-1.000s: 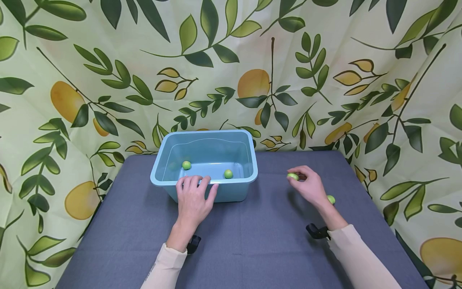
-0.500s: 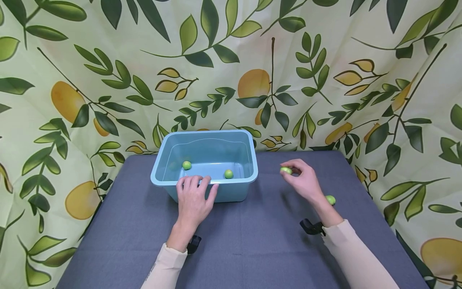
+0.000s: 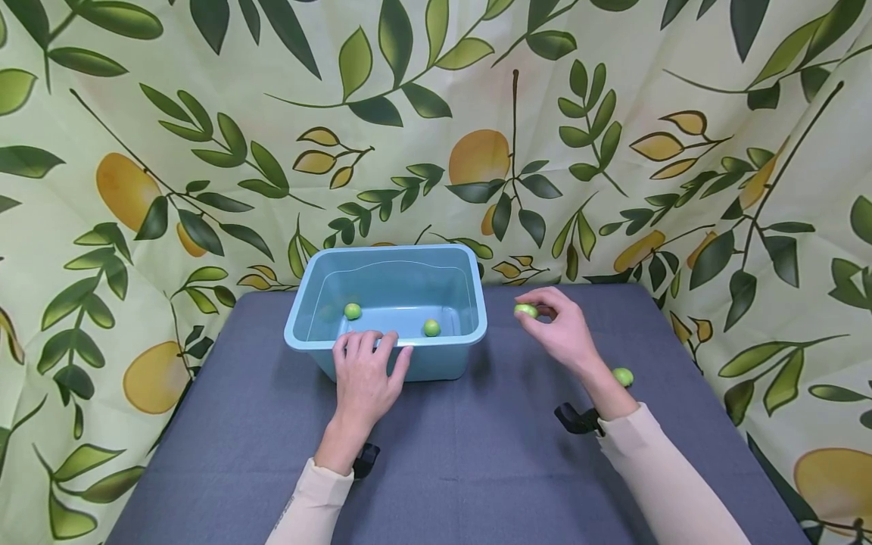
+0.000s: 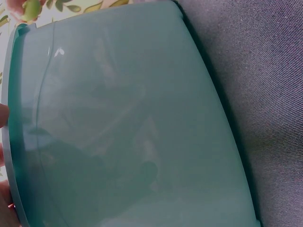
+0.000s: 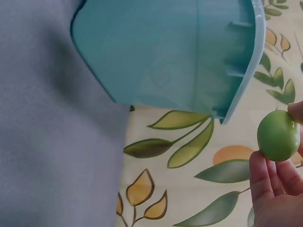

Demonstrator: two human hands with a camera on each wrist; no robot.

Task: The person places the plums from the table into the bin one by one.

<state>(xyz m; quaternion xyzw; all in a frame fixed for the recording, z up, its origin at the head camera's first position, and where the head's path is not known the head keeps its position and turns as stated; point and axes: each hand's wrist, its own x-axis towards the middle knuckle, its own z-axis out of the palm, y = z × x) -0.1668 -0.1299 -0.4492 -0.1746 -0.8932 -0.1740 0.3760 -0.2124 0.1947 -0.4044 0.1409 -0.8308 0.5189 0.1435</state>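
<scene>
A blue plastic tub (image 3: 385,342) stands at the back of the table, with two limes (image 3: 352,311) on its floor. My left hand (image 3: 364,382) holds its front rim, fingers hooked over the edge; the left wrist view shows the tub's outer wall (image 4: 104,118) with fingertips at the rim. Right of the tub, my right hand (image 3: 562,333) pinches a lime (image 5: 279,135) between thumb and fingers, raised above the table and apart from the tub. Another lime (image 3: 623,377) lies on the table beside my right wrist.
A dark grey-blue cloth covers the table (image 3: 463,462). Close behind and at both sides hangs a curtain (image 3: 409,151) printed with leaves and fruit. Black straps (image 3: 577,418) are on both wrists.
My right hand has moved left and slightly up toward the tub, carrying the pinched lime. The left hand, the tub and the other limes have stayed put.
</scene>
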